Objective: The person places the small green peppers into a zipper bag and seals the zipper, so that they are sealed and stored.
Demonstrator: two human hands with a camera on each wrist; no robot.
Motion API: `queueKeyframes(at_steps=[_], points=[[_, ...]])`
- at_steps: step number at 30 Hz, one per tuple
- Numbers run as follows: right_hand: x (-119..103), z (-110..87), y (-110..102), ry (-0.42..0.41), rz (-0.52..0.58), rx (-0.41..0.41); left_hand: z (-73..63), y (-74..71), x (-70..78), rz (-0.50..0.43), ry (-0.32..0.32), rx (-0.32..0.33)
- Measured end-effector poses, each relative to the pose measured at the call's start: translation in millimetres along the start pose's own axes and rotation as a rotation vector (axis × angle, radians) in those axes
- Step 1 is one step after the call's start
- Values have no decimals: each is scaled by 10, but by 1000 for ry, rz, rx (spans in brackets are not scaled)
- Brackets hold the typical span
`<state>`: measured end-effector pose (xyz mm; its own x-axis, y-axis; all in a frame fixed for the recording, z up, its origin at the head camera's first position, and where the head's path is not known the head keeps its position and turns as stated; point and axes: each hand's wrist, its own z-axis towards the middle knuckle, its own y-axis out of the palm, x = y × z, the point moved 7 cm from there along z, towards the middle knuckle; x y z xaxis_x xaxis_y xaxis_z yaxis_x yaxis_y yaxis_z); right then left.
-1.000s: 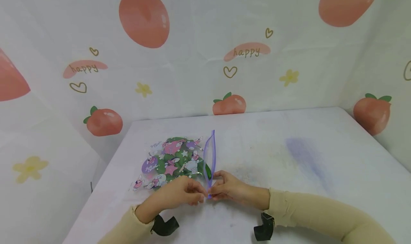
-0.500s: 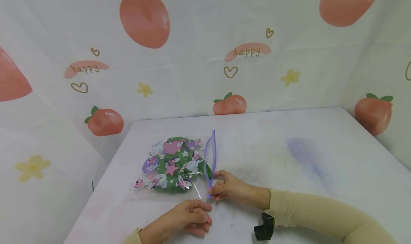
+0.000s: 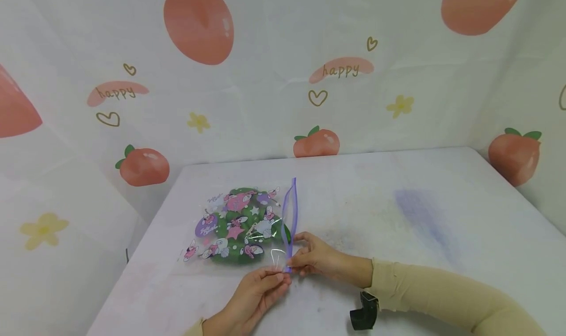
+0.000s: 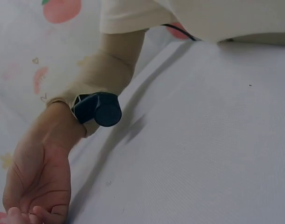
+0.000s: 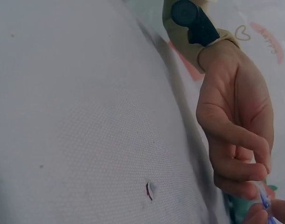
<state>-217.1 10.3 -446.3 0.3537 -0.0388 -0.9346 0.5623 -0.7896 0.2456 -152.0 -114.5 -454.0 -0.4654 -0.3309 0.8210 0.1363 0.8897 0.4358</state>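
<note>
In the head view, a clear zip bag [image 3: 234, 233] printed with pink and purple cartoon figures lies flat on the table. A bulky green thing [image 3: 236, 191] fills it; its kind is unclear through the print. At the right end, the purple zip strip [image 3: 295, 203] stands parted along its middle. My right hand [image 3: 323, 257] pinches the near end of this strip. My left hand [image 3: 261, 292] pinches the bag's near right corner, close beside the right fingertips. Part of the purple strip [image 5: 265, 200] shows between fingertips in the right wrist view.
The white table [image 3: 362, 198] carries a faint bluish stain [image 3: 422, 220] at the right. A white cloth backdrop [image 3: 265, 100] with printed peaches hangs behind it. A black wrist mount [image 3: 364, 311] hangs under the right forearm.
My left hand let go of the zip end, dropped toward the near edge, then came back up and took the bag's near corner. The right hand has kept its place.
</note>
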Motion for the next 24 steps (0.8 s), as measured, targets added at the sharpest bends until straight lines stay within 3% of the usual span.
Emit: queueKeyframes(at_steps=[8,24], points=[[-2,30,4,9,18,-20,80,10,14,-14,7,64],[-15,54,1,5,48,-39,139,23,50,-31,-6,80]])
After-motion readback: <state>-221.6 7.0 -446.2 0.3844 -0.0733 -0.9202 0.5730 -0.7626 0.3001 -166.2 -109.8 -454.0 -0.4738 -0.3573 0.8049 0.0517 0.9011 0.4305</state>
